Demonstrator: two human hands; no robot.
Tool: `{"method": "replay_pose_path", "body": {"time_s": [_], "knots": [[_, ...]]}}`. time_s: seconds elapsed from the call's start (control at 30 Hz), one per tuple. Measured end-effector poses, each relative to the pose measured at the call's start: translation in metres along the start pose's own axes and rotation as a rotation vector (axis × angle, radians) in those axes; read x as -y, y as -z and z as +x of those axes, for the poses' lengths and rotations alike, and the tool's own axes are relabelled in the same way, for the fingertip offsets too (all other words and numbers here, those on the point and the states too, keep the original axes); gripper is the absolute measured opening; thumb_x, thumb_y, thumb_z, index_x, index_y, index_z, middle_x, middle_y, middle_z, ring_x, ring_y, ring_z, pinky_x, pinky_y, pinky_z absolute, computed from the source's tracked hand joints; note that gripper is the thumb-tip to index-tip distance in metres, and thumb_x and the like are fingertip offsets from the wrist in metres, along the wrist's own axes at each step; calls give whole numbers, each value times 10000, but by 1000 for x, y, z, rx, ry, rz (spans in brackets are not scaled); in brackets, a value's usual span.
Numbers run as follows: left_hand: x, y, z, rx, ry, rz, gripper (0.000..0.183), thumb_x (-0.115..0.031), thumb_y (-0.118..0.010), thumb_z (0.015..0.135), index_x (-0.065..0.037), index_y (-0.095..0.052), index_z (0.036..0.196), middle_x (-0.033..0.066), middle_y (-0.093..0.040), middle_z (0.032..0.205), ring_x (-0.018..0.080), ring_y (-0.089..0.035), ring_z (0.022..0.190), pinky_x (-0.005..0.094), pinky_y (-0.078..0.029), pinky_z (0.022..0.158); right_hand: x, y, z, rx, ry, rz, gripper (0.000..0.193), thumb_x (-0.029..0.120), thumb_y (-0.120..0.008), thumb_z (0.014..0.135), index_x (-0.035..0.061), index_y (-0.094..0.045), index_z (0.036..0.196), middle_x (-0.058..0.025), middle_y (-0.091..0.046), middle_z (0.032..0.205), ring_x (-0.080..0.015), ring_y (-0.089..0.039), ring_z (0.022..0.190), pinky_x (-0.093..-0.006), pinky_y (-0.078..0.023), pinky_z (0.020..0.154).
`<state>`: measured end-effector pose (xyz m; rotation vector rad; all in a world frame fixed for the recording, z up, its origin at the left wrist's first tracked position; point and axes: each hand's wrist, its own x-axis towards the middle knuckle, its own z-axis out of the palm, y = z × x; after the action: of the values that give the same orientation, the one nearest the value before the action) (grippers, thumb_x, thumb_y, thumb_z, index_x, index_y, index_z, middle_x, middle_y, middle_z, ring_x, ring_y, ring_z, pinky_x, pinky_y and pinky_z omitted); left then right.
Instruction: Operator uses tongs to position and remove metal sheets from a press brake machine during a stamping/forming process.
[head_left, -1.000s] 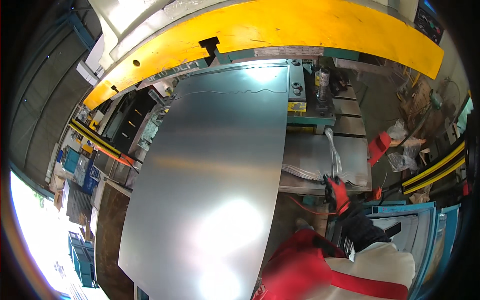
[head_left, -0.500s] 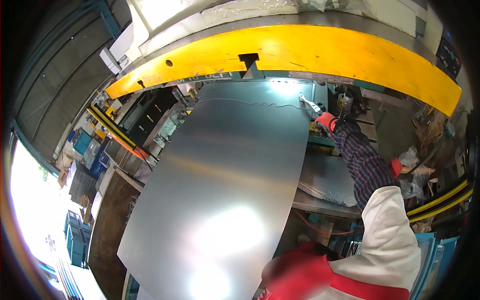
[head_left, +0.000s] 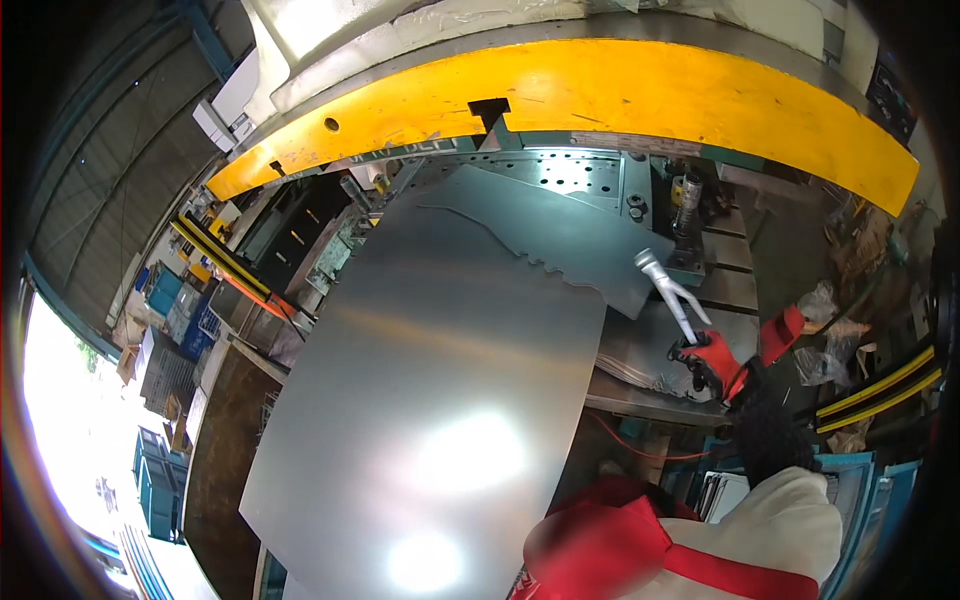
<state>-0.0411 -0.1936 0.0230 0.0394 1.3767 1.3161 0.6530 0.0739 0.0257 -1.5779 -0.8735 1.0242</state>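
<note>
A large grey metal sheet (head_left: 420, 370) lies in front of me, its far end cut along a wavy line. Beyond that line is a smaller flat sheet piece (head_left: 560, 225), turned at an angle and separated at its right side. My right hand (head_left: 708, 362), in a red and black glove, is closed round the handles of a silver plier-like tool (head_left: 660, 275). The tool's round head is at the smaller piece's right edge; whether it grips the metal cannot be seen. My left hand is out of view.
A yellow machine beam (head_left: 600, 90) spans the far side, above a perforated plate (head_left: 575, 172). Stacked metal sheets (head_left: 640, 375) lie under the tool at the right. A coiled spring post (head_left: 688, 205) stands beyond. Blue crates (head_left: 155, 480) are at the left.
My right hand has drawn back toward me and to the right with the tool. The smaller sheet piece has swung away from the large sheet at its right end, uncovering the perforated plate.
</note>
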Motion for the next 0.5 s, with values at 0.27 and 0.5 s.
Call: {"method": "replay_pose_path", "body": {"time_s": [0.27, 0.5], "knots": [[-17, -144, -46, -375, -188, 414, 287, -320, -459, 803, -49, -550, 772, -46, -389, 549, 70, -316, 470, 218, -282, 445, -66, -26, 69, -240, 266, 990, 144, 143, -520, 754, 25, -522, 836, -37, -536, 649, -110, -500, 506, -241, -401, 454], [-13, -97, -17, -337, -229, 440, 283, -320, -474, 797, -50, -555, 817, -22, -425, 583, 85, -344, 495, 239, -310, 463, -19, -66, 77, -177, 347, 969, 204, 144, -444, 776, 2, -530, 893, -59, -554, 840, -156, -531, 750, -252, -420, 705]]}}
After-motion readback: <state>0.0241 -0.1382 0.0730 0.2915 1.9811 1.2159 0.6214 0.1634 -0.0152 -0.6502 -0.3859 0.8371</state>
